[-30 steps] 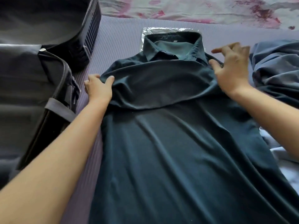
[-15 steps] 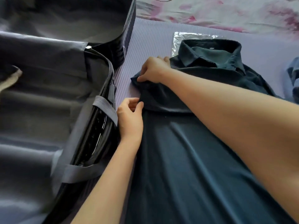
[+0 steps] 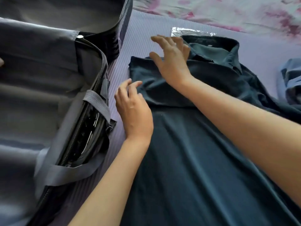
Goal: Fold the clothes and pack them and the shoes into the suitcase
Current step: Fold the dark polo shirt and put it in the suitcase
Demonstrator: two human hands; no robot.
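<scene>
A dark teal collared shirt (image 3: 195,152) lies flat on the purple ribbed mat (image 3: 141,30), collar at the far end, with a sleeve folded across its chest. My right hand (image 3: 171,61) reaches across over the shirt's left shoulder beside the collar, fingers spread and straight. At the shirt's left edge sits my left hand (image 3: 132,110), its fingers loosely bent and touching the folded sleeve. The open dark suitcase (image 3: 48,88) with grey lining lies to the left, its rim next to my left hand.
Grey straps (image 3: 96,101) cross the suitcase's rim. A crinkled clear plastic sheet (image 3: 187,31) peeks out behind the collar. Another blue garment (image 3: 291,79) lies at the right edge. A floral pink-and-white sheet (image 3: 228,12) lies beyond the mat.
My right hand has let go of the folded sleeve's corner and opened, spreading its fingers near the collar. My left hand loosened its pinch on the shirt's edge. The view moved closer.
</scene>
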